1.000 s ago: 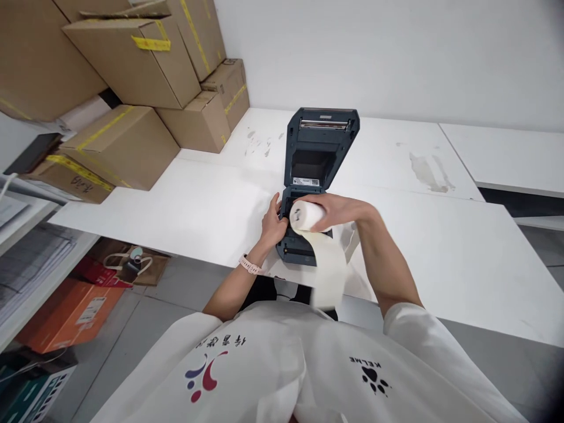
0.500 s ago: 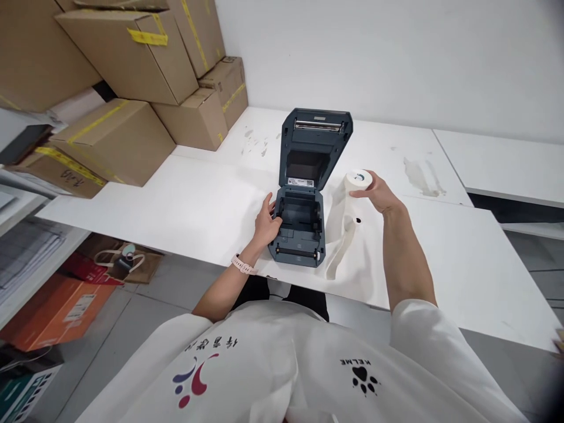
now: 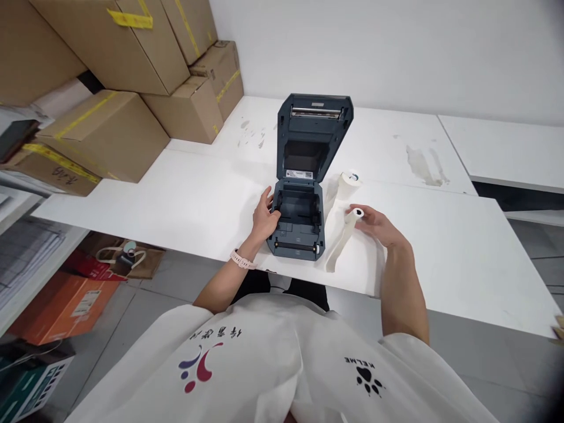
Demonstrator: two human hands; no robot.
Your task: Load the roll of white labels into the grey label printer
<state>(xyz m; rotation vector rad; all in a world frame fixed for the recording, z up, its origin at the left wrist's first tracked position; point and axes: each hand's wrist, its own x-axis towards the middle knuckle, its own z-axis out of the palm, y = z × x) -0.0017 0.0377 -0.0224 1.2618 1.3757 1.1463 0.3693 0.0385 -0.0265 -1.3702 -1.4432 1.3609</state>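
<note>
Just right of the open printer (image 3: pixel 299 226): right hand (image 3: pixel 379 226) on thin paper roll (image 3: pixel 351 220)

Thin roll sits beside the printer's base, nearer the body than the thicker roll (image 3: pixel 348 183); loose paper strip (image 3: pixel 338 252) trails toward the table edge. Can't tell if the thin roll rests on the table or is lifted. Right fingers curl about it from the right; can't tell whether the grip is closed. Left hand (image 3: pixel 264 222) grips the printer's left edge, thumb over the rim, fingers along the outer side.

To handle well (judgement): take the roll by its wound body, not the strip, or it may unwind; keep the two rolls' paper from tangling; left hand should press the base steady and stay out from under the raised lid (image 3: pixel 311 128), which could drop.

Count: one printer, one lid, two rolls, two hands, one pale wristband (image 3: pixel 242 259) on the left wrist. Further out: white table (image 3: pixel 449 247); at least six cardboard boxes (image 3: pixel 118 138) piled left, some cut off by the frame; one orange box (image 3: pixel 59 308) on the floor, lower left.
</note>
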